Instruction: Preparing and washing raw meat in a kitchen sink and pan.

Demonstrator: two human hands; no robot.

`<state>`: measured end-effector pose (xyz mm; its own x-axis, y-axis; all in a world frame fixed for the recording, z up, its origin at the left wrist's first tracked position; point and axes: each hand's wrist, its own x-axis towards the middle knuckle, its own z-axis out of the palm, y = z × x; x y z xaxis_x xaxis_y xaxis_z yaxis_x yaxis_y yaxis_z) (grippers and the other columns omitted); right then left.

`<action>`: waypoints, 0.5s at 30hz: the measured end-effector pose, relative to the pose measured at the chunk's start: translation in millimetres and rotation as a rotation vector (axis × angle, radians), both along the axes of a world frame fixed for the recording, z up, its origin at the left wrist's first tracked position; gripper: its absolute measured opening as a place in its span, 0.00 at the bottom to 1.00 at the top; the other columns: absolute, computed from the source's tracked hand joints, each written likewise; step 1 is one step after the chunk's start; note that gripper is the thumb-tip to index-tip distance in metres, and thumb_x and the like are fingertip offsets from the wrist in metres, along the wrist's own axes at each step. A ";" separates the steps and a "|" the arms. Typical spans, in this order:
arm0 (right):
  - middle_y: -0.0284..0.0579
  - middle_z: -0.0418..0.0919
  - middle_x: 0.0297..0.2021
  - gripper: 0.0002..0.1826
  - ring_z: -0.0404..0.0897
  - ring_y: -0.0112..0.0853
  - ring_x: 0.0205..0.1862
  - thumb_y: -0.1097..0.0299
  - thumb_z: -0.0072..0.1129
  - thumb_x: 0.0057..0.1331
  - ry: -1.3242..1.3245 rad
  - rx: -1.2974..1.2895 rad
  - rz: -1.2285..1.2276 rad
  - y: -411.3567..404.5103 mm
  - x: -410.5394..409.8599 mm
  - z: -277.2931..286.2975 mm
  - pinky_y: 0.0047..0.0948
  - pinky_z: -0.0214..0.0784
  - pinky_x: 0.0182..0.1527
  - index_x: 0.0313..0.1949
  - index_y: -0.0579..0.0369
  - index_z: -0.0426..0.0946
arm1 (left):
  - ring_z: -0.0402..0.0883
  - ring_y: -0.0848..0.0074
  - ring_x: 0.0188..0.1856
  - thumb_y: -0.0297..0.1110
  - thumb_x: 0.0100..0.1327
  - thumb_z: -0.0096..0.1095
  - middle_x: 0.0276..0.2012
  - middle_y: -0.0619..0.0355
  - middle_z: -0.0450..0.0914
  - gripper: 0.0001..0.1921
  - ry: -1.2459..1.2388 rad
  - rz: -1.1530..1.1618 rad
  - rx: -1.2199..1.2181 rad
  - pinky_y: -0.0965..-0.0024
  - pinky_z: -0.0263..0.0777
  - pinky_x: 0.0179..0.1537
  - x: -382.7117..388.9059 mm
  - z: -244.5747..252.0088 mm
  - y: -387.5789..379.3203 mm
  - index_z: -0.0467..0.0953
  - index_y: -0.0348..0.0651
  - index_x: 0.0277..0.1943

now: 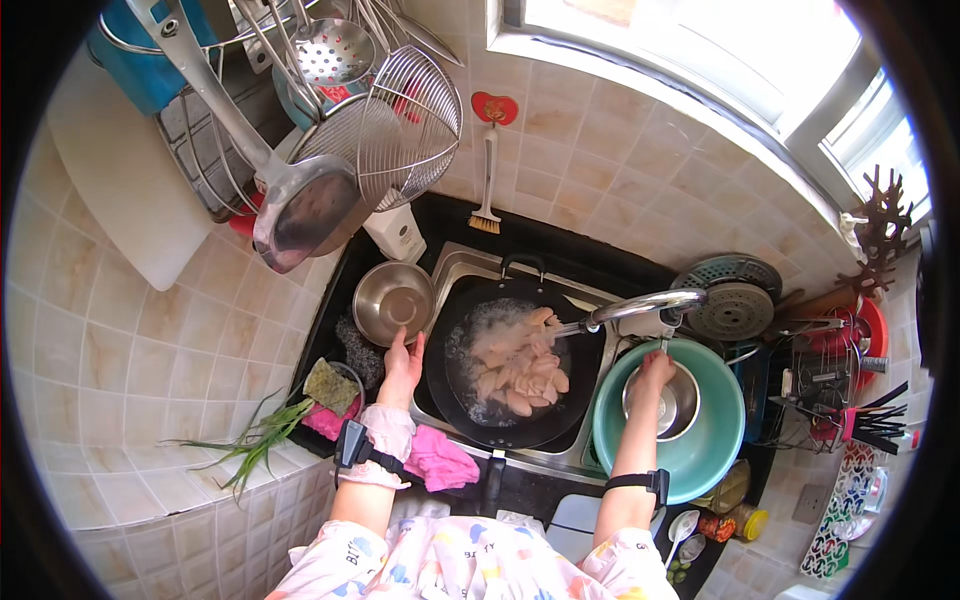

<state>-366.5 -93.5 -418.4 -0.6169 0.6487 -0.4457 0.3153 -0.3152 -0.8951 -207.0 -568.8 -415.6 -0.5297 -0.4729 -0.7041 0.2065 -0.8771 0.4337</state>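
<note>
A stainless steel bowl [394, 300] is at the left of the sink. My left hand [405, 367] is palm up at its near rim, fingertips touching or overlapping it; whether they grip it is unclear. In the steel sink [454, 262] sits a black wok [446, 401] holding cloudy water and pieces of pale raw meat [525, 379]. Water runs from the chrome tap [637, 304] onto the meat. My right hand [654, 371] has its fingers closed at the tap's lever [664, 346]. Below that hand, a smaller steel bowl [684, 405] rests inside a teal plastic basin [716, 442].
A metal spatula [307, 202] and a wire strainer [412, 120] hang at upper left. Pink cloth [439, 457], a sponge [330, 386] and green onion leaves [262, 442] lie at left. Jars [746, 521] and a wire utensil rack [825, 375] stand at right.
</note>
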 end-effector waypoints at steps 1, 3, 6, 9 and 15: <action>0.52 0.70 0.42 0.24 0.72 0.32 0.34 0.75 0.51 0.58 0.119 -0.061 0.085 16.4 1.5 -5.7 0.29 0.67 0.36 0.52 0.65 0.55 | 0.78 0.67 0.39 0.32 0.65 0.57 0.41 0.48 0.75 0.14 0.026 -0.009 0.015 0.74 0.80 0.39 -4.8 3.7 8.4 0.69 0.31 0.48; 0.50 0.69 0.41 0.23 0.71 0.30 0.34 0.76 0.50 0.58 0.121 0.079 0.011 -3.8 7.5 9.1 0.29 0.66 0.35 0.52 0.64 0.56 | 0.78 0.68 0.38 0.33 0.65 0.58 0.40 0.48 0.74 0.13 0.034 -0.004 0.010 0.74 0.80 0.38 1.5 21.8 17.5 0.69 0.31 0.45; 0.47 0.69 0.39 0.22 0.71 0.29 0.33 0.77 0.48 0.59 0.153 0.195 -0.059 -69.4 23.1 48.7 0.28 0.65 0.36 0.53 0.61 0.56 | 0.77 0.75 0.33 0.37 0.64 0.60 0.36 0.52 0.77 0.12 -0.141 -0.208 -0.141 0.75 0.74 0.31 22.4 38.0 34.0 0.69 0.37 0.39; 0.46 0.71 0.35 0.15 0.72 0.31 0.35 0.79 0.47 0.57 0.285 0.807 0.215 -116.8 48.0 27.9 0.31 0.67 0.40 0.46 0.62 0.64 | 0.77 0.76 0.29 0.33 0.64 0.57 0.32 0.56 0.78 0.08 -0.079 -0.578 -0.307 0.75 0.73 0.31 20.5 24.0 76.7 0.70 0.41 0.42; 0.52 0.71 0.42 0.19 0.70 0.48 0.48 0.61 0.57 0.55 -0.059 1.485 1.143 -210.9 112.6 -23.3 0.45 0.66 0.48 0.44 0.57 0.69 | 0.76 0.81 0.26 0.27 0.60 0.56 0.30 0.58 0.78 0.09 -0.220 -0.961 -0.521 0.79 0.70 0.25 21.6 -32.6 124.7 0.73 0.38 0.43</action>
<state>-253.9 -304.4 -441.7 -0.9828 -0.1844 -0.0138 -0.1786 0.9659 -0.1876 -185.4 -444.1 -448.1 -0.7222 -0.1985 -0.6625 -0.5871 -0.3306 0.7390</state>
